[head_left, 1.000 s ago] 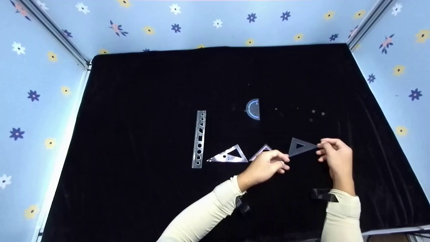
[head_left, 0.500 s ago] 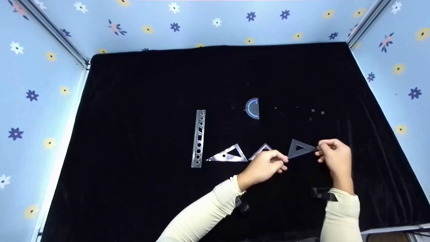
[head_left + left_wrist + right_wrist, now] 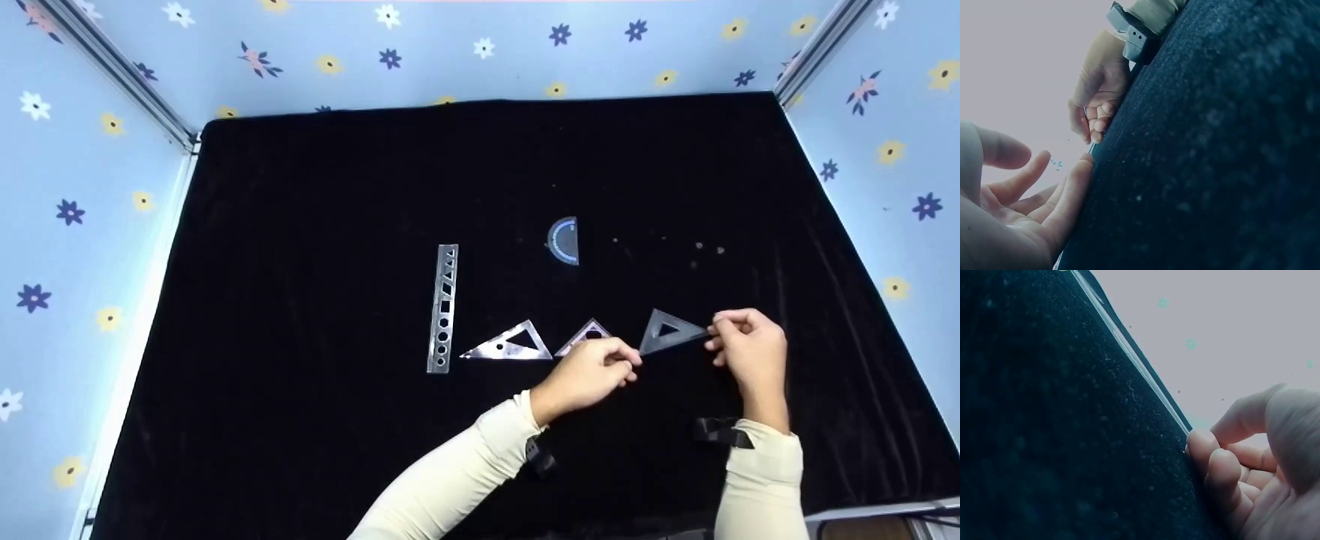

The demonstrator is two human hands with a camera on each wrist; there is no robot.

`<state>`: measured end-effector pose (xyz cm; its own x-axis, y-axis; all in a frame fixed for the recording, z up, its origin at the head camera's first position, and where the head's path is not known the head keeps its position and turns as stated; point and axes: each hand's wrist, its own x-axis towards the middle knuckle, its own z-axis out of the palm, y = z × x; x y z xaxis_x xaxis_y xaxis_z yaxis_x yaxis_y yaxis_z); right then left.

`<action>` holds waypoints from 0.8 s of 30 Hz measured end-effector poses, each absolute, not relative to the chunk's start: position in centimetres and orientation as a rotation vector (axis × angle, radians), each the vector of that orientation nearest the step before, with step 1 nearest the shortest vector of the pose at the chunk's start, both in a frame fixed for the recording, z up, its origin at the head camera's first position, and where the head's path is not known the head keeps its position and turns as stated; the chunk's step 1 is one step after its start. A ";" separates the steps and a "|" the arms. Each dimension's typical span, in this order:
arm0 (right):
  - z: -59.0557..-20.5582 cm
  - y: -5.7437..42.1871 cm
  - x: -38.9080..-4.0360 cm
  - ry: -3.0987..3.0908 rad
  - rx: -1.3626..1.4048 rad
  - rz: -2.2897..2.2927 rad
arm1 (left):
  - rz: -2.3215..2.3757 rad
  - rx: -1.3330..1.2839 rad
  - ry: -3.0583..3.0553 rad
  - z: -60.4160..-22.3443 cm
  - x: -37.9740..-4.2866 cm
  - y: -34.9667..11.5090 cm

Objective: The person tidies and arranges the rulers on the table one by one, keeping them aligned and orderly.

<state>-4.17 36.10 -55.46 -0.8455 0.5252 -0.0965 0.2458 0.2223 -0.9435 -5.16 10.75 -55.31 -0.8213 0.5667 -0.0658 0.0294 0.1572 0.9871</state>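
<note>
A clear triangular set square lies between the two hands in the head view. At its right tip the right hand pinches it with thumb and fingers; the right wrist view shows it nearly edge-on as a thin strip. The left hand touches its lower left corner with a fingertip. In the left wrist view this left hand has its thumb apart from the fingers. Partly behind the left hand lies a small set square. Left of that is a longer set square.
A clear stencil ruler with cut-out shapes lies upright at the left. Farther back sits a protractor with a blue scale. Black cloth covers the table, and flowered walls stand at the back and sides.
The left hand and the touched corner of the set square have shifted slightly left and down. The right hand stays at the right tip. The other drawing tools lie still.
</note>
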 end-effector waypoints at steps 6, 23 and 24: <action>-55.5 36.1 -4.1 -2.301 -0.723 1.613 | 1.681 0.573 2.038 -55.4 -5.1 10.7; -55.4 35.9 -4.0 -2.283 -0.687 1.604 | 1.614 0.636 2.081 -55.5 -5.2 10.5; -55.4 35.9 -4.0 -2.285 -0.691 1.603 | 1.613 0.636 2.078 -55.5 -5.2 10.5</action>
